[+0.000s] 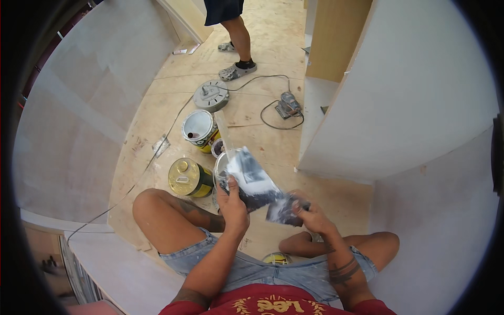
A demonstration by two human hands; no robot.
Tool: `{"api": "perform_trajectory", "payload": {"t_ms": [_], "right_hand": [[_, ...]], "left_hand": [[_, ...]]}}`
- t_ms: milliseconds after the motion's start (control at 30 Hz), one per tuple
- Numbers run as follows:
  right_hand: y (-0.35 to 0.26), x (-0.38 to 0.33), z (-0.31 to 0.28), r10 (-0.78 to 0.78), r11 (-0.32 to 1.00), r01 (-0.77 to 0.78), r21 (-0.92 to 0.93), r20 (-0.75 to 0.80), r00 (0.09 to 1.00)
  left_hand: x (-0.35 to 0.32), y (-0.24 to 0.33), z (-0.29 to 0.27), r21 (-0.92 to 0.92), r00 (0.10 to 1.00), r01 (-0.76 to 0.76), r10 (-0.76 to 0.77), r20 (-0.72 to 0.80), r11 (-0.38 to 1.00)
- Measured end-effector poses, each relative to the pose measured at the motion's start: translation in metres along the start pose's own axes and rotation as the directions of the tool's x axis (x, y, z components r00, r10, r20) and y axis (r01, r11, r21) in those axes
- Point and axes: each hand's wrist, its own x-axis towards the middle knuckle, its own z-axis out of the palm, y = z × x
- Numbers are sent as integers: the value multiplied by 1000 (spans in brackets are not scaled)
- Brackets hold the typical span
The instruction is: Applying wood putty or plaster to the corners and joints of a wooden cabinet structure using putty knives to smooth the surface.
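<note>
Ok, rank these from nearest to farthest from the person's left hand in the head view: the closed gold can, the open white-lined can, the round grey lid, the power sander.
1. Closed gold can, just left of the left hand.
2. Open white-lined can, farther up the floor.
3. Round grey lid and power sander, farthest; too close to call.

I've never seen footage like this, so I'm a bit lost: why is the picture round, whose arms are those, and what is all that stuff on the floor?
The picture comes from a wide-angle camera worn on a person's head and looking down, so it looks round and straight edges bend. The arms rising from the lower edge are that person's own; they sit on a plywood floor with knees bent. The left hand holds a crumpled black-and-white sheet, and the right hand pinches a smaller piece of the same stuff. On the floor in front stand an open paint can with a white inside, a closed gold-topped can, a round grey cable reel and a small power tool with its cord. White panels stand on both sides. The legs at the top belong to another person.
</note>
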Motion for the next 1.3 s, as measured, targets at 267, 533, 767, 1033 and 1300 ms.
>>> {"api": "perform_trajectory", "payload": {"t_ms": [267, 533, 767, 1033, 1300], "right_hand": [[-25, 0, 16, -379, 444, 122, -888, -63, 923], [16, 13, 62, -440, 175, 275, -945, 174, 881], [12, 67, 61, -415, 237, 213, -948, 99, 905], [79, 192, 16, 199, 843, -210, -496, -75, 977], [93, 185, 17, 362, 790, -439, -429, -251, 898]], "left_hand": [[12, 16, 4, 30, 996, -85, 85, -16, 996], [7, -5, -4, 369, 994, -112, 104, 42, 923], [17, 12, -23, 454, 995, -25, -20, 95, 891], [49, 44, -37, 176, 963, -114, 153, -222, 978], [51, 45, -51, 244, 951, 35, 43, -306, 969]]}}
